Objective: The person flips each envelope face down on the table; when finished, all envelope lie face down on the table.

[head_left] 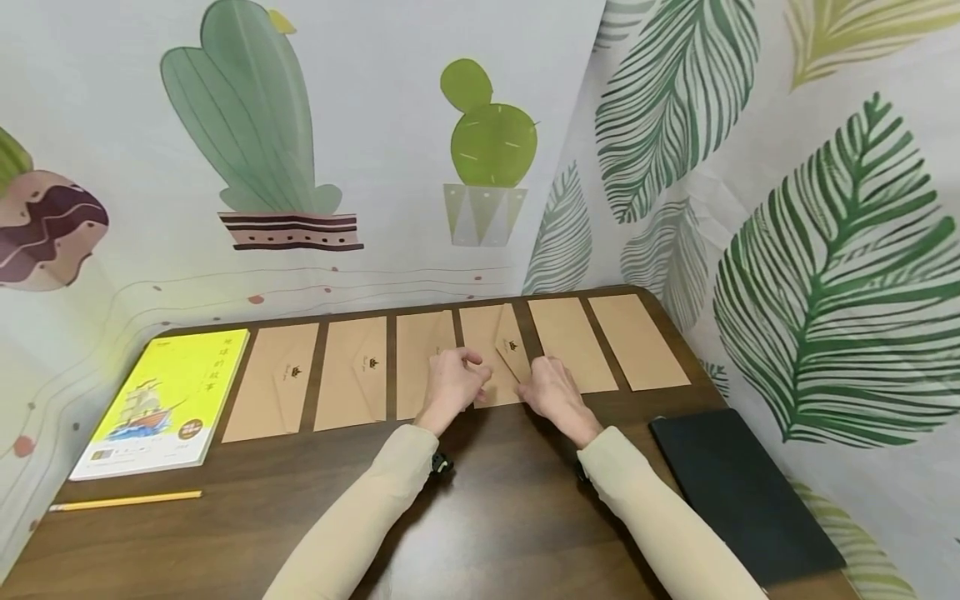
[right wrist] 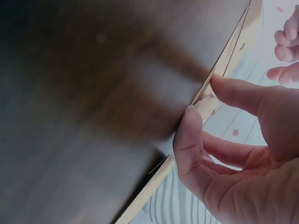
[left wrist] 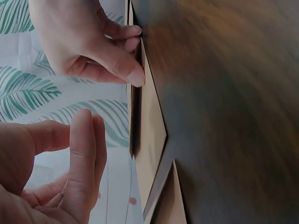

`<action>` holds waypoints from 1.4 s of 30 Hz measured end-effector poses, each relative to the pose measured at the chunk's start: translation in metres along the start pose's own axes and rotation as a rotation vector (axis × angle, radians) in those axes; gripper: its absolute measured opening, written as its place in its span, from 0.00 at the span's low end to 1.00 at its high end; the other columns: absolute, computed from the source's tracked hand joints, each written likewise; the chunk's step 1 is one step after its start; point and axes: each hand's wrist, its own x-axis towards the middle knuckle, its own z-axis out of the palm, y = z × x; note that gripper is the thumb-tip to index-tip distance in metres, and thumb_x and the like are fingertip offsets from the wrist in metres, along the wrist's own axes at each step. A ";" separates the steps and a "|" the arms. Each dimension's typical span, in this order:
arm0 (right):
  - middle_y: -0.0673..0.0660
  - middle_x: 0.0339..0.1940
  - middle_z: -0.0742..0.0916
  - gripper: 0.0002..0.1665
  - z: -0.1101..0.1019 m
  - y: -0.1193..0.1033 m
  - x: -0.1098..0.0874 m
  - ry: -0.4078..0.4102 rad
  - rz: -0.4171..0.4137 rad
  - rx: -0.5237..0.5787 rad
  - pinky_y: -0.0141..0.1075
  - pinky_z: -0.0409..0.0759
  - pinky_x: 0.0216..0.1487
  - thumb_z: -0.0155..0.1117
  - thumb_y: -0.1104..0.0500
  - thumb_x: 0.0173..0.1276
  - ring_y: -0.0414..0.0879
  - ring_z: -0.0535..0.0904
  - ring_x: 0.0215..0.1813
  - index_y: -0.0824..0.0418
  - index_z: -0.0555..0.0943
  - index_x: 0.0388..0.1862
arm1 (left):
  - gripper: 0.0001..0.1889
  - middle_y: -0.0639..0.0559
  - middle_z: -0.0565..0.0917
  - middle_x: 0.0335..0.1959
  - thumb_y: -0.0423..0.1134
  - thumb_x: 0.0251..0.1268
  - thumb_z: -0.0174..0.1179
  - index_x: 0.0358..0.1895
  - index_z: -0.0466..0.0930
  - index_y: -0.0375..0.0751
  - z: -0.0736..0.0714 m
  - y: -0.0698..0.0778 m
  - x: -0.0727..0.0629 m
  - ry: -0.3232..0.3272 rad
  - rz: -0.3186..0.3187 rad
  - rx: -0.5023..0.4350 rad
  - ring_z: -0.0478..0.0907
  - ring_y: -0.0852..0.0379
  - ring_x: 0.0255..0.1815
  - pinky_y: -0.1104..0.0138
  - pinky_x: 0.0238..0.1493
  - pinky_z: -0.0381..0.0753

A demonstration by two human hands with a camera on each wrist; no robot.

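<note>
A kraft-paper envelope (head_left: 478, 333) with a pointed flap and a small dark crown print lies in a row of similar envelopes. At its right edge my right hand (head_left: 557, 396) pinches the paper between thumb and fingers; the right wrist view shows the thumb (right wrist: 238, 93) and index finger (right wrist: 188, 135) at that edge. My left hand (head_left: 453, 383) hovers over the envelope's left side, overlapping the neighbouring envelope (head_left: 412, 383) in the head view. Its fingers (left wrist: 83, 158) are loosely bent, with nothing between them.
More envelopes lie left (head_left: 348, 375) and right (head_left: 573, 346) along the far side of the brown table (head_left: 495, 517). A yellow-covered book (head_left: 172, 392) and a pencil (head_left: 127, 501) sit at left. At right lies a black flat pad (head_left: 742, 492). A patterned cloth (head_left: 390, 142) hangs behind.
</note>
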 end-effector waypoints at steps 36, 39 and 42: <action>0.50 0.12 0.70 0.24 -0.005 0.027 -0.002 0.157 -0.038 0.213 0.38 0.65 0.24 0.56 0.65 0.69 0.50 0.70 0.22 0.53 0.67 0.12 | 0.21 0.36 0.91 0.44 0.33 0.71 0.69 0.62 0.82 0.24 -0.003 -0.018 0.002 -0.132 -0.163 -0.361 0.89 0.60 0.20 0.70 0.27 0.89; 0.48 0.13 0.73 0.22 -0.001 0.036 0.003 0.169 -0.082 0.226 0.39 0.65 0.24 0.56 0.64 0.68 0.49 0.70 0.22 0.52 0.70 0.13 | 0.22 0.36 0.90 0.47 0.34 0.72 0.70 0.63 0.81 0.26 -0.003 -0.020 0.001 -0.135 -0.167 -0.366 0.92 0.58 0.23 0.73 0.23 0.84; 0.46 0.14 0.77 0.19 0.008 0.052 0.013 0.168 -0.117 0.267 0.38 0.66 0.24 0.56 0.62 0.70 0.45 0.71 0.22 0.51 0.77 0.17 | 0.22 0.39 0.90 0.45 0.34 0.72 0.70 0.64 0.80 0.27 -0.003 -0.021 0.000 -0.145 -0.172 -0.370 0.93 0.57 0.24 0.73 0.19 0.76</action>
